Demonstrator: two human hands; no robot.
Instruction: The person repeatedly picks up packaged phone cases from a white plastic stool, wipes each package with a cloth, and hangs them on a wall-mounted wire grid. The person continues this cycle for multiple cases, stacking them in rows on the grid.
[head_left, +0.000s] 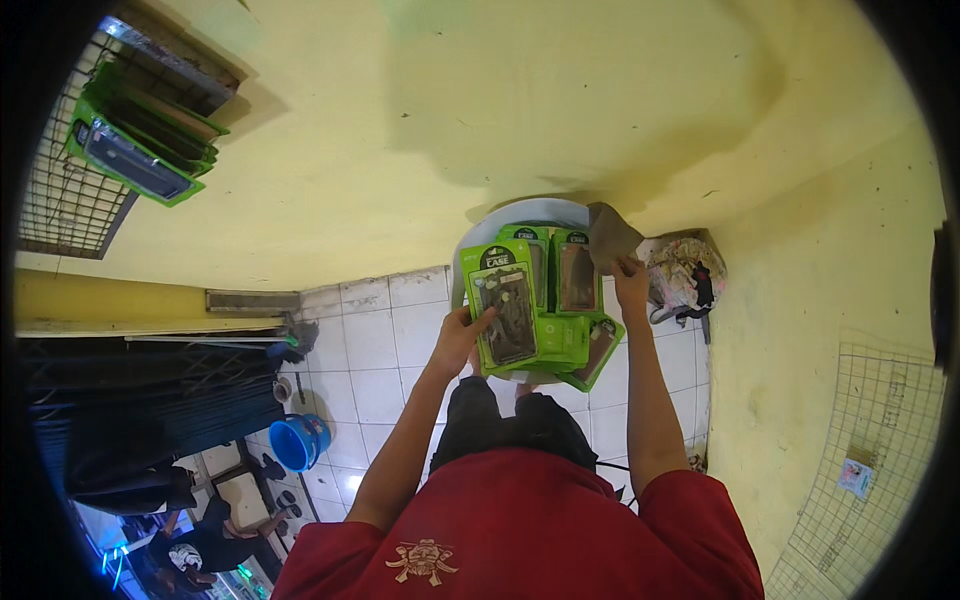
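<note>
My left hand (459, 338) grips the left edge of a green phone case package (508, 318), its thumb on the front. A dark case shows through the package's clear window. My right hand (630, 280) pinches the lower corner of a grey-brown cloth (612, 237), which hangs over the right rim of a round white stool or tub (473, 240); which one I cannot tell. On it lie more green phone case packages (578, 275), partly overlapping. One package (597, 355) slants out at the lower right, close to a plain green one (562, 340).
Green packages (140, 160) hang on a wire grid (50, 170) at the upper left. A filled bag (685, 272) sits against the wall to the right. A blue bucket (298, 442) stands on the tiles at the left. Another person (215, 535) is at the lower left.
</note>
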